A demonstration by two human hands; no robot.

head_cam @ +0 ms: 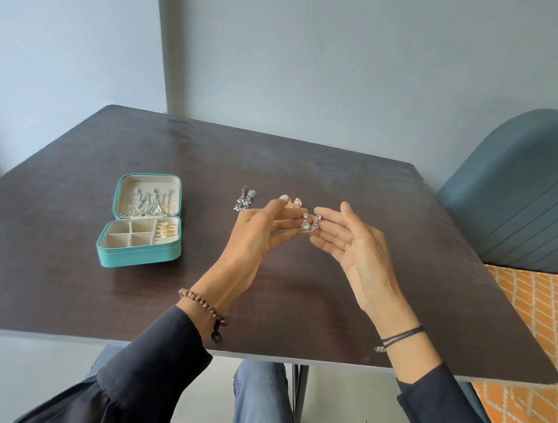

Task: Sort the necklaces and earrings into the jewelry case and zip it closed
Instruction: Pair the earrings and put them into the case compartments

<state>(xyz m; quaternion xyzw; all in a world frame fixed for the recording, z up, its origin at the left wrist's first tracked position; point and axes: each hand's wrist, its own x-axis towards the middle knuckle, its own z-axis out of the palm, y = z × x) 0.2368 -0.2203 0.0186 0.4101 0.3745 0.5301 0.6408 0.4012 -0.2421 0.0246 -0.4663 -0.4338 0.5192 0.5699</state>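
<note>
A teal jewelry case [137, 258] lies open on the left of the dark table [56, 284]. Necklaces hang in its lid and gold pieces fill its right compartment. Above the table's middle, my left hand [257, 240] and my right hand [352, 250] meet at the fingertips around a pair of gold triangle earrings [310, 224] with clear stones. Each hand pinches one earring. Silver dangling earrings [245, 199] lie on the table behind my left hand. Gold leaf-shaped earrings [294, 202] lie just behind my fingertips, partly hidden.
A blue-grey padded chair [531, 189] stands at the table's right side. An orange patterned cloth [539, 342] lies below it. Grey walls close off the back. My knees show under the table's near edge.
</note>
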